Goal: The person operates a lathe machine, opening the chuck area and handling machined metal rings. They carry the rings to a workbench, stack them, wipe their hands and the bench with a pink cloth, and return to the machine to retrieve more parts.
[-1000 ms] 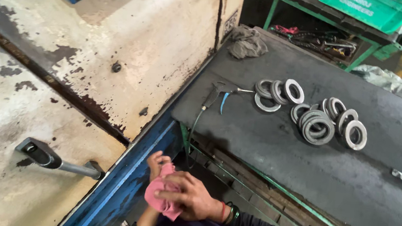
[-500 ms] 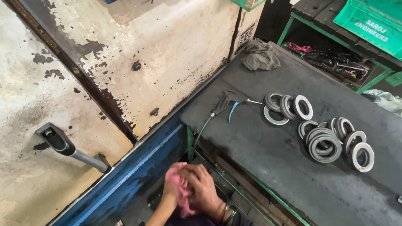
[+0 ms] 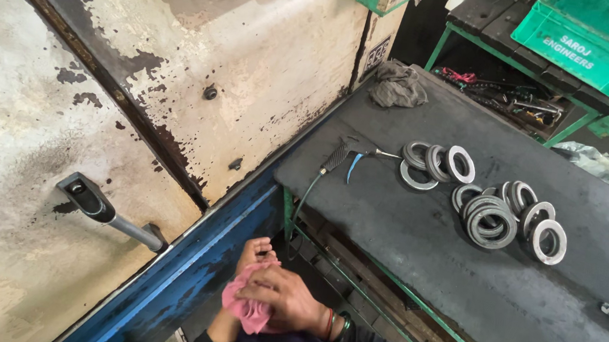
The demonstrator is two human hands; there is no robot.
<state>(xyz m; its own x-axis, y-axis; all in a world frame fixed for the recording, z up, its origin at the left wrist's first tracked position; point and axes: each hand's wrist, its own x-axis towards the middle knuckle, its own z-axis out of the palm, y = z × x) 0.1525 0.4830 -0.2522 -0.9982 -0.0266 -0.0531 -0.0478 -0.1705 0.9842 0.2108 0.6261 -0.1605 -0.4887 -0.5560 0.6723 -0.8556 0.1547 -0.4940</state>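
Low in the view, between the blue machine edge (image 3: 180, 278) and the dark table (image 3: 501, 305), we see both hands closed around a pink cloth (image 3: 248, 310). The right hand (image 3: 283, 301) lies on top, fingers curled down over the cloth, gripping it. The left hand (image 3: 250, 259) sits underneath and behind, fingers bent up against the cloth; we cannot tell how tightly it holds.

The cloth is bunched into a wad, so no clear long axis shows; its loose end hangs down toward the bottom of the view. Most of it is covered by the right hand.

On the table, well apart from the hands, lie a heap of grey metal rings (image 3: 493, 206), an air gun (image 3: 347, 155) with its nozzle pointing right toward the rings, and a grey rag (image 3: 398, 86). A black-tipped lever (image 3: 108, 211) sticks out from the worn cream machine panel (image 3: 271, 62). A green crate (image 3: 597, 40) is cut off at the top edge.
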